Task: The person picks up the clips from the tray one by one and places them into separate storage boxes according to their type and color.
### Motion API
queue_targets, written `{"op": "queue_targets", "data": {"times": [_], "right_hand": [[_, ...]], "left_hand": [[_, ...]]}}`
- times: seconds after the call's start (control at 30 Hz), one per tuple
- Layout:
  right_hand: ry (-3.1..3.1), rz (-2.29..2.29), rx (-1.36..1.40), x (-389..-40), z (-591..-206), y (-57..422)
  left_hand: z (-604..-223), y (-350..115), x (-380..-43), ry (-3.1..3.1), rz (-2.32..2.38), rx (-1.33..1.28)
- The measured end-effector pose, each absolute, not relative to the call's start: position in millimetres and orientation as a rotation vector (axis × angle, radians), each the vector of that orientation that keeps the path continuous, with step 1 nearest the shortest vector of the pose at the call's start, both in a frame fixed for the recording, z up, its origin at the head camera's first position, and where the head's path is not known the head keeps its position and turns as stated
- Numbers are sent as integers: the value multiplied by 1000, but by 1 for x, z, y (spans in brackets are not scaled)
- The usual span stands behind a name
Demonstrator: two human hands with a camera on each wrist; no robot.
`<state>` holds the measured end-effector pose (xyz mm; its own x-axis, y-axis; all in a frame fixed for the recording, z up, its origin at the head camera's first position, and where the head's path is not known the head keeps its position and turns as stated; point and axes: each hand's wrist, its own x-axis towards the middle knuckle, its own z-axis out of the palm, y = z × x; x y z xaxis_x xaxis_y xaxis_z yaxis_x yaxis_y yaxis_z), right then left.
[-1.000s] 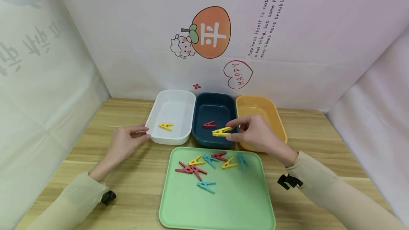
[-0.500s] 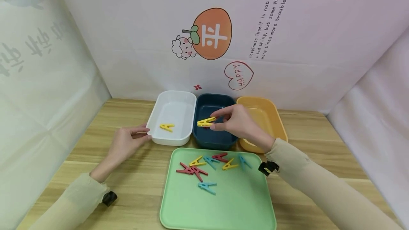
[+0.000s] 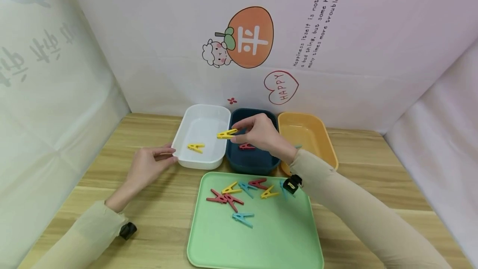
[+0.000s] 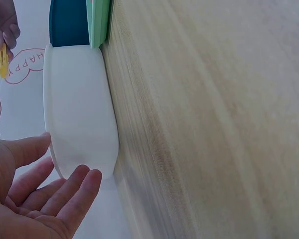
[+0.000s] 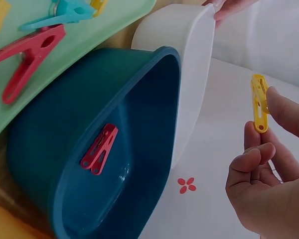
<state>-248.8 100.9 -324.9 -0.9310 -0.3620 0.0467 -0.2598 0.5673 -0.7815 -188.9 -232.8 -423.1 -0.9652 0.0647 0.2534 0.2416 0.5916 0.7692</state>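
Observation:
My right hand [image 3: 257,133] pinches a yellow clothespin [image 3: 226,134] between thumb and fingers, raised where the white and dark blue bins meet. The same clothespin [image 5: 259,102] shows upright at the fingertips in the right wrist view. My left hand [image 3: 149,165] touches the left front corner of the white bin [image 3: 198,163] with relaxed fingers; its thumb lies at the rim in the left wrist view. One yellow clothespin [image 3: 196,147] lies inside the white bin. A red clothespin [image 5: 99,149] rests in the dark blue bin [image 5: 45,134].
An orange-yellow bin [image 3: 324,140] stands at the right of the row, with a bit of blue clothespin [image 3: 297,146] showing inside. In front lies a green tray [image 3: 261,242] with several red, yellow and blue clothespins. A printed cloth [image 3: 168,45] hangs behind the bins.
My right hand has moved left with the yellow clothespin, from over the dark blue bin's right side to the white bin's right edge. The left hand has stayed at the white bin.

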Motion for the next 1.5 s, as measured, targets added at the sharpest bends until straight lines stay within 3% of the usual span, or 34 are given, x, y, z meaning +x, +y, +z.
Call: {"op": "queue_targets", "data": {"times": [1.5], "right_hand": [[2710,-1111,-436,-312,-360,0]], "left_hand": [[-424,-234,-191,-2621,-1347,-270]]}}
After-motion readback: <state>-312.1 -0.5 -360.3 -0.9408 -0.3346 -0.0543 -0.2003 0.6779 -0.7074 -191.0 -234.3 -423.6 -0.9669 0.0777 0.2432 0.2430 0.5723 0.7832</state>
